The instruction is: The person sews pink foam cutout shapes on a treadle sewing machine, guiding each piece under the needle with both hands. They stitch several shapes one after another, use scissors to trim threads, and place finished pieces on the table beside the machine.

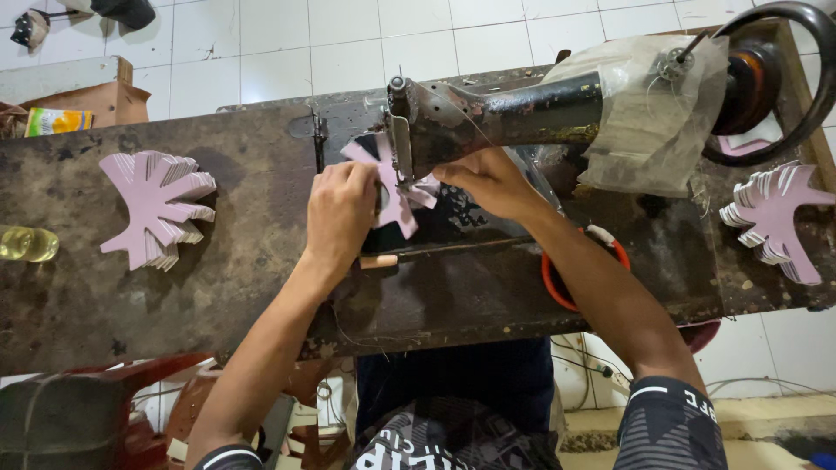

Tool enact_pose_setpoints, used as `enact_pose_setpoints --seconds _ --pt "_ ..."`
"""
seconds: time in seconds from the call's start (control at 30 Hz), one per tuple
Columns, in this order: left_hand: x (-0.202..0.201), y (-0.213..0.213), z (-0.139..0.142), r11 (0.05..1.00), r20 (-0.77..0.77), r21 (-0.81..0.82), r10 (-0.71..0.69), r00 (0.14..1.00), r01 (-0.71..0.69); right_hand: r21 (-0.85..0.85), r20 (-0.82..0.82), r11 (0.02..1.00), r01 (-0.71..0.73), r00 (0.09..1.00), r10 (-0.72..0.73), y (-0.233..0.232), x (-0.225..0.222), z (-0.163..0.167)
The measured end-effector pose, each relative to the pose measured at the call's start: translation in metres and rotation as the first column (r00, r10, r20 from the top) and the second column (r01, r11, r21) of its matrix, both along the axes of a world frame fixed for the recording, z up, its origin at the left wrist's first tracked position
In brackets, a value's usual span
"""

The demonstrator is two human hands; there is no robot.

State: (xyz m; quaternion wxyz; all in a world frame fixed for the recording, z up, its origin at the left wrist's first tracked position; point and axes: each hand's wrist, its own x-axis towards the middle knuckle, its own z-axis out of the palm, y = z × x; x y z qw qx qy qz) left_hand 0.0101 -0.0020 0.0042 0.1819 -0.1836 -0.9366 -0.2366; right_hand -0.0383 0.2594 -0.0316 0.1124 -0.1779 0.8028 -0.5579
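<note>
Left hand [341,209] lies flat, fingers together, pressing the pink cutout [396,193] onto the bed of the sewing machine [488,113]; the piece sits just past its fingertips, under the needle head. Right hand [488,181] comes in from the other side, fingertips closed on the cutout's far lobes, close against the needle. The cutout looks thin, light and flexible, a flat sheet with narrow finger-like lobes that would likely bend or crease if gripped at the tips. Judged best handled by flat pressure on its broad centre, with a light pinch at a lobe root for steering. Stacks of like pieces rest on the worktop [174,287]: one stack [157,209] well left of the left hand, another stack [775,218] well right of the right hand.
</note>
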Motion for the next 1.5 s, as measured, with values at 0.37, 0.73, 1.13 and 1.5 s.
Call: enact_pose_setpoints --seconds 0.37,0.73,1.13,1.5 --pt "-0.007 0.01 0.01 0.976 0.219 0.083 -0.216 0.951 0.203 -0.179 -0.041 0.982 -0.062 0.998 0.056 -0.001 0.0 0.001" --pt "-0.016 0.006 0.018 0.952 0.293 0.155 -0.298 0.909 0.262 -0.13 -0.006 0.99 -0.051 0.999 0.051 -0.001 0.002 0.007" --pt "-0.018 0.003 0.015 0.948 0.192 0.091 -0.319 0.928 0.306 -0.147 -0.045 0.986 -0.074 0.997 0.068 -0.001 0.002 0.006" --pt "0.037 -0.006 0.007 0.971 -0.033 -0.214 -0.12 0.992 0.11 -0.184 0.035 0.982 -0.035 0.999 0.042 -0.001 -0.001 -0.005"
